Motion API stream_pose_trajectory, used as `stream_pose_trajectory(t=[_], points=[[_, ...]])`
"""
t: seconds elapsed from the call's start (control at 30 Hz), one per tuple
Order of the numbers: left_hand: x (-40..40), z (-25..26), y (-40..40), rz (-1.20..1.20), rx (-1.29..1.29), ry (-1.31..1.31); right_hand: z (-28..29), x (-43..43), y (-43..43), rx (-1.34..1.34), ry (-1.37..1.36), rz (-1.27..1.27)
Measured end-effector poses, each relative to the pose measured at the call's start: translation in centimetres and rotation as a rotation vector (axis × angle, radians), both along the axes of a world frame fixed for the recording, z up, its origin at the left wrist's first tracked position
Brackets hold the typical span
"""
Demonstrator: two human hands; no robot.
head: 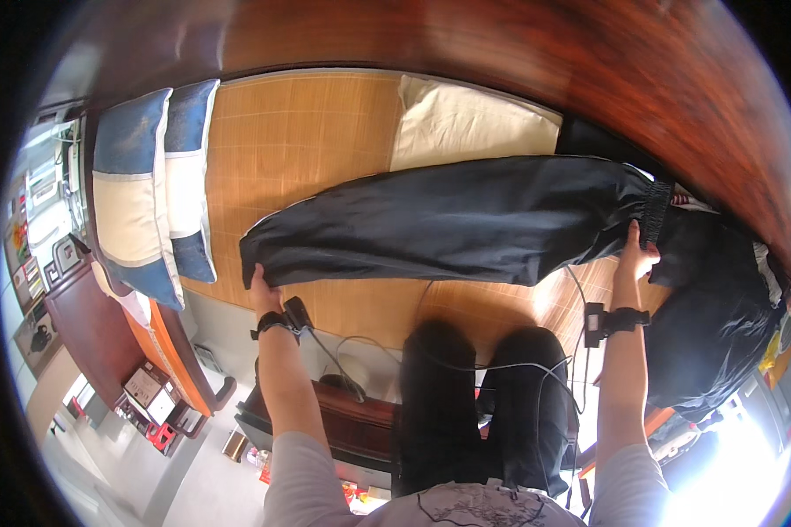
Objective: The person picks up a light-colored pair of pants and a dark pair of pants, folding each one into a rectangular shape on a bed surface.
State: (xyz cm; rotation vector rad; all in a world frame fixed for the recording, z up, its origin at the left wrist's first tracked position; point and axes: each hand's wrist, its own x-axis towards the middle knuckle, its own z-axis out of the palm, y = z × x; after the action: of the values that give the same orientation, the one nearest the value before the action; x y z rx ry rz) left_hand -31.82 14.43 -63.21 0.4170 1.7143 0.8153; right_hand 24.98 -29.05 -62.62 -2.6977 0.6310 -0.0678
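Observation:
A pair of black trousers [428,221], folded lengthwise, stretches across a bamboo mat [303,125] in front of me. My left hand [262,293] grips the hem end at the left. At the other end, my right hand [636,255] holds the cloth just beside the gathered elastic waistband [656,207]. Both hands wear black wrist straps carrying small boxes with cables. The fingers on the far side of the fabric are partly hidden.
Blue and cream cushions [132,191] lean at the left end. A folded cream cloth [474,128] lies behind the trousers. More dark clothing [705,316] is piled at the right. A glossy wooden backrest [395,36] bounds the far side. Loose cables [534,366] cross my knees.

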Motion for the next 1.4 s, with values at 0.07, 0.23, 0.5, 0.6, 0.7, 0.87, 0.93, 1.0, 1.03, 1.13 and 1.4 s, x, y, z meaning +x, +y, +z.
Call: stream_pose_trajectory(t=[0.07, 0.23, 0.5, 0.6, 0.7, 0.87, 0.93, 1.0, 1.03, 1.13, 1.4], points=[[0.5, -0.7, -0.4, 0.053, -0.01, 0.013, -0.6, 1.3, -1.2, 0.111, 0.069, -0.115], [2.5, -0.1, -1.5, 0.15, -0.055, 0.018, -0.9, 3.3, -3.7, 0.407, 0.218, -0.181], [16.8, 6.8, -6.6, -0.636, 0.659, 0.89, 1.8, 4.0, -4.5, 0.742, 0.411, -0.168], [21.6, 7.2, -11.1, -0.964, 0.893, 0.821, 1.6, 4.3, -5.0, 0.883, 0.461, -0.129], [24.8, 7.1, -14.2, -1.372, 0.966, 0.739, 2.2, 4.2, -4.4, 0.908, 0.444, -0.131], [23.9, 3.2, -17.7, -1.471, 0.932, 0.762, 2.8, 3.8, -3.7, 0.667, 0.355, -0.102], [23.9, 3.6, -18.0, -1.345, 0.905, 0.638, 2.9, 4.0, -4.2, 0.558, 0.292, -0.092], [23.7, 3.9, -18.0, -1.287, 0.959, 0.598, 2.3, 4.1, -4.4, 0.496, 0.28, -0.057], [23.5, 4.0, -17.9, -1.297, 1.019, 0.598, 2.3, 4.3, -4.4, 0.44, 0.277, -0.016], [23.3, 3.4, -18.1, -1.508, 0.989, 0.649, 2.5, 3.7, -3.8, 0.24, 0.095, 0.128], [24.7, 2.8, -17.9, -1.545, 1.112, 0.83, 8.6, -6.3, 6.0, 0.066, -0.344, 0.703]])
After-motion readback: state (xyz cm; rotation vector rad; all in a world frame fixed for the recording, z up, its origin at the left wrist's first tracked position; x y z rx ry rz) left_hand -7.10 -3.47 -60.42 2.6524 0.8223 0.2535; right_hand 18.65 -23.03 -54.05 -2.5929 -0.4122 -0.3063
